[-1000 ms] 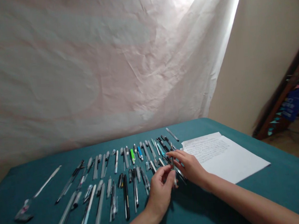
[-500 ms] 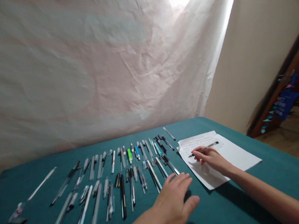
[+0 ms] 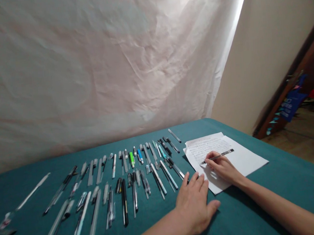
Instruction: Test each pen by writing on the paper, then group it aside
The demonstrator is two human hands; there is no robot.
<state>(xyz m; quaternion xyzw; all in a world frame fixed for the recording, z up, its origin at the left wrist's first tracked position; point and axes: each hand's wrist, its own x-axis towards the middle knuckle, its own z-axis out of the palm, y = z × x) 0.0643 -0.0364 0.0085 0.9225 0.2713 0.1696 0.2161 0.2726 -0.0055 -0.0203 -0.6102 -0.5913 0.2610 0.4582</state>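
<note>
My right hand (image 3: 221, 168) grips a pen (image 3: 221, 155) with a clear barrel and a dark end, its tip over the written part of a paper sheet (image 3: 246, 158). Lines of handwriting fill the sheet's upper left. My left hand (image 3: 193, 202) lies palm down with fingers spread, just left of the paper's lower corner, and holds nothing. Its fingertips reach the lower end of a clear pen with a black cap (image 3: 176, 167). Whether they touch that pen I cannot tell.
Several pens and loose caps lie in rough rows on the green tablecloth (image 3: 293, 190), among them a green pen (image 3: 132, 159) and a blue one (image 3: 140, 156). A white stick-like item (image 3: 34, 190) lies far left. Behind hangs a pale sheet (image 3: 116, 70).
My left hand has moved right and lowered onto the table near the paper's corner. My right hand keeps the pen at the sheet. The view has shifted slightly.
</note>
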